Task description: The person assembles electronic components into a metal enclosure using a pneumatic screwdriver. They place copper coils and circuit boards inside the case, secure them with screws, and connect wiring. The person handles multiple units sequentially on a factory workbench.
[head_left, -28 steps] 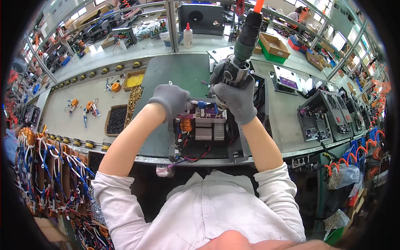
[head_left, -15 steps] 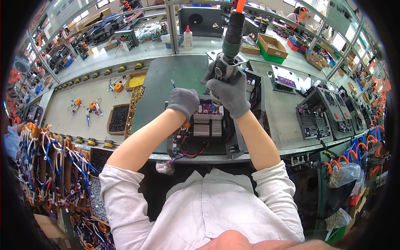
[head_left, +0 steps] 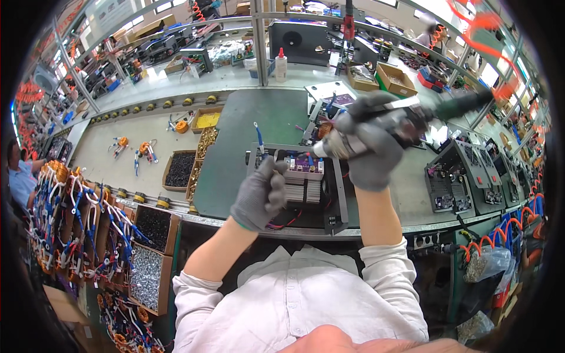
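The left hand [head_left: 260, 197] rests curled on the circuit unit [head_left: 300, 179]; the right hand [head_left: 368, 156] grips a power screwdriver [head_left: 400, 123], tilted sideways, just right of it

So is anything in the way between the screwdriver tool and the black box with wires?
Nothing visible blocks it. The right hand holds the power screwdriver tilted sideways above the black electronics unit, with only open air under its tip. The left hand rests on the unit's left side, beside a blue wire, clear of the tool.
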Motion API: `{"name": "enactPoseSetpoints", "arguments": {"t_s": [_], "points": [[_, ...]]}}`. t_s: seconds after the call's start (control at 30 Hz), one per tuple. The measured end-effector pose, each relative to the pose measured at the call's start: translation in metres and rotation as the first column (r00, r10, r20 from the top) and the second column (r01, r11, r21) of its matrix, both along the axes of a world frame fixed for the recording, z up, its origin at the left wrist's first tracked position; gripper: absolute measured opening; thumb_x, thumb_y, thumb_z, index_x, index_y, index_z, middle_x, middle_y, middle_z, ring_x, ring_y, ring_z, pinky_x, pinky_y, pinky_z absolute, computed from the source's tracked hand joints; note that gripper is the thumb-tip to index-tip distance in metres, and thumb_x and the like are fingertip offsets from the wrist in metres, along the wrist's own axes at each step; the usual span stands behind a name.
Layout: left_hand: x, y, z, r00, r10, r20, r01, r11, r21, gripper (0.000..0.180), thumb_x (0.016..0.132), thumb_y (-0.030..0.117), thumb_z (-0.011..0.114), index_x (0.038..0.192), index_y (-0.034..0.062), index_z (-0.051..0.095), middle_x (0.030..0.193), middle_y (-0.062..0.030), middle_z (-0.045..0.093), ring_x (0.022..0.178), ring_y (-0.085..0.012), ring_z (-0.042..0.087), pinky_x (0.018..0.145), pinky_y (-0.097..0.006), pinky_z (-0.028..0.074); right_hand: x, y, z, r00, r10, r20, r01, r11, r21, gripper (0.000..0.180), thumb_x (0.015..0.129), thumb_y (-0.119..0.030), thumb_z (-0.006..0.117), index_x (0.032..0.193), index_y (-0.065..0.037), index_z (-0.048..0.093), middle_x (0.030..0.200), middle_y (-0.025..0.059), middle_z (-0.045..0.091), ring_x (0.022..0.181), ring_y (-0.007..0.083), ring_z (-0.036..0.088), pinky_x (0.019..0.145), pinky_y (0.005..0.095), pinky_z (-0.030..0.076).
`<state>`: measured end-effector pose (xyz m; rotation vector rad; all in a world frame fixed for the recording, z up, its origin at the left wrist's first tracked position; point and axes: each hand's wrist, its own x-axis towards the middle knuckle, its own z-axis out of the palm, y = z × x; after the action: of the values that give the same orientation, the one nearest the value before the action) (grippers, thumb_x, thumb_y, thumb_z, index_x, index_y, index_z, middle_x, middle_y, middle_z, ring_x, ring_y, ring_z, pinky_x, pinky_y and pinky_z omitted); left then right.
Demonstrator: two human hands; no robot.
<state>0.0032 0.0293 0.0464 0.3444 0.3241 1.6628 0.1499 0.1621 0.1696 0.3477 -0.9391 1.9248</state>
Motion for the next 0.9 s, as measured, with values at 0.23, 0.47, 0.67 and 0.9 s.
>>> {"name": "enactPoseSetpoints", "arguments": {"t_s": [0.23,0.47,0.67,0.9], "points": [[0.037,-0.001,0.006,0.997,0.070,0.028,-0.066,0.987,-0.148,0.028,0.101,0.026,0.050,0.118,0.0046,0.058,0.088,0.0000,0.058,0.074,-0.0087,0.053,0.050,-0.019,0.040,0.032,-0.014,-0.046,0.961,-0.185,-0.207,0.234,0.940,0.248,0.049,0.070,0.010,0.054,0.117,-0.004,0.053,0.100,0.0172,0.059,0.068,0.0218,0.061,0.056,0.0360,0.053],[0.038,0.000,-0.032,0.995,0.018,0.097,-0.016,1.000,-0.013,0.031,0.100,0.027,0.051,0.118,0.0022,0.056,0.085,-0.0020,0.060,0.066,-0.0095,0.051,0.047,-0.018,0.040,0.032,-0.020,-0.065,0.934,-0.233,-0.273,0.289,0.939,0.186,0.049,0.072,0.005,0.057,0.120,-0.002,0.055,0.100,0.0184,0.061,0.072,0.0243,0.063,0.060,0.0392,0.055],[0.046,-0.004,-0.010,0.994,0.113,-0.005,-0.113,0.984,-0.139,0.029,0.100,0.028,0.052,0.112,0.0022,0.058,0.076,0.0008,0.052,0.059,-0.0068,0.045,0.045,-0.018,0.037,0.026,-0.027,-0.067,0.933,-0.264,-0.245,0.316,0.927,0.202,0.047,0.073,-0.001,0.058,0.120,-0.004,0.057,0.101,0.0162,0.061,0.068,0.0203,0.059,0.058,0.0355,0.052],[0.049,-0.004,-0.012,0.993,0.087,0.080,-0.079,0.992,-0.097,0.025,0.100,0.027,0.053,0.103,0.0029,0.060,0.066,0.0023,0.046,0.050,-0.0047,0.037,0.042,-0.018,0.033,0.026,-0.030,-0.070,0.914,-0.323,-0.247,0.375,0.903,0.207,0.048,0.071,0.000,0.058,0.119,-0.005,0.057,0.101,0.0152,0.061,0.062,0.0176,0.057,0.057,0.0332,0.049]]}}
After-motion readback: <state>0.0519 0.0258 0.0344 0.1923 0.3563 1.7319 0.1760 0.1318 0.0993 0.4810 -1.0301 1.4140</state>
